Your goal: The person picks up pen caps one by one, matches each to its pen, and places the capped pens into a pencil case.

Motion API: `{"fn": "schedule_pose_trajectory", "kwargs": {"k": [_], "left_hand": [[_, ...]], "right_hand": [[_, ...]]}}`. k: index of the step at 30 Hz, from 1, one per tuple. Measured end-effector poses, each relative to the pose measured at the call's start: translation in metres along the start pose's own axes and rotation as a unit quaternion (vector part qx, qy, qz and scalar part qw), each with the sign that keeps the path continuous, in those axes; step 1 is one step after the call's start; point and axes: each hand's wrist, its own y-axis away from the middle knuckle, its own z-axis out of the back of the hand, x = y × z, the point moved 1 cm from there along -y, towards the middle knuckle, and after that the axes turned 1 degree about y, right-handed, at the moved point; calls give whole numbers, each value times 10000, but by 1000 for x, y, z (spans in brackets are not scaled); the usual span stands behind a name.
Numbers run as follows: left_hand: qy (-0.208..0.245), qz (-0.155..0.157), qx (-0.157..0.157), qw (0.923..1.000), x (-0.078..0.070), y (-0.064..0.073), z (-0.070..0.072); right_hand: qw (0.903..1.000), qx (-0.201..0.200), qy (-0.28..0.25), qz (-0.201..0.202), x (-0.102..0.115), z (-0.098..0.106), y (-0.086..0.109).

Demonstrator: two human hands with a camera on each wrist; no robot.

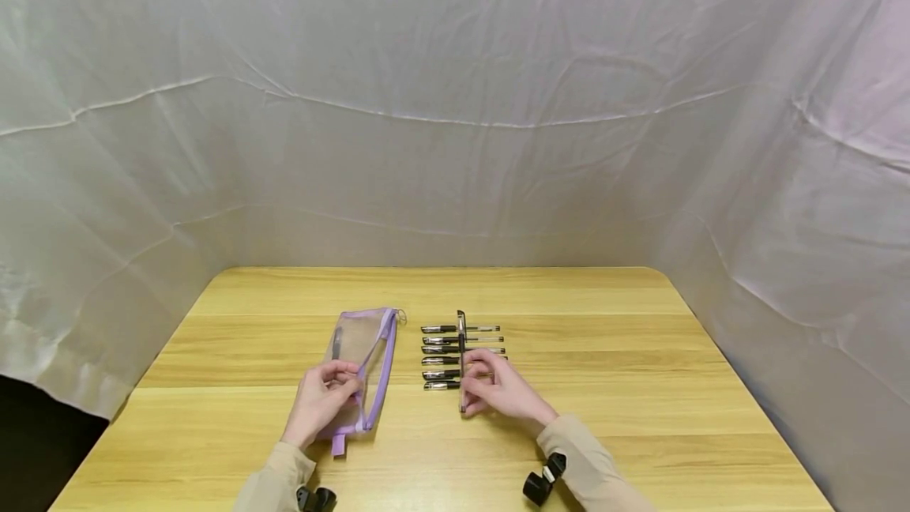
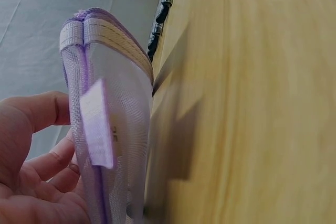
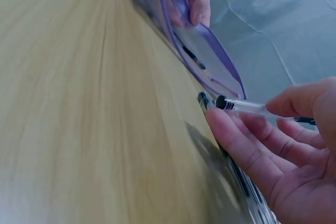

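A mesh pencil pouch with purple trim [image 1: 387, 370] lies on the table left of centre, its zipped side held apart. My left hand [image 1: 329, 399] pinches the edge of its opening between thumb and fingers. Through the mesh a dark pen [image 1: 337, 342] shows inside. Between the thumb and fingers of my right hand [image 1: 501, 389] is a clear-barrelled pen [image 3: 249, 107] with a black cap, held above a row of pens. Those several black-capped pens [image 1: 439, 350] lie side by side, caps to the left; my right hand partly covers the nearer ones.
The wooden table [image 1: 604, 354] has rounded far corners. Pale grey cloth [image 1: 455, 180] hangs behind it and along both sides. A metal ring [image 1: 401, 316] sits at the pouch's far end, and a purple tab [image 1: 338, 445] sticks out at its near end.
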Motion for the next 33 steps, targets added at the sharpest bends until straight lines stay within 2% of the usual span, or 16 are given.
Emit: {"fn": "schedule_pose_trajectory", "kwargs": {"k": [7,13,18,27,33], "left_hand": [[11,-28,24,10000,0,0,0],[5,-37,17,10000,1,0,0],[-25,-21,16,10000,0,0,-1],[-85,19,4,10000,0,1,0],[-103,-40,-23,9999,1,0,2]], "right_hand": [[9983,-102,-526,-247,2,-13,-11],[9910,-172,-1192,-588,6,-32,-25],[9857,-122,-1466,-821,7,-49,-40],[9864,-274,-1260,-1019,19,-78,-65],[9913,-197,-995,-837,27,-94,-79]]}}
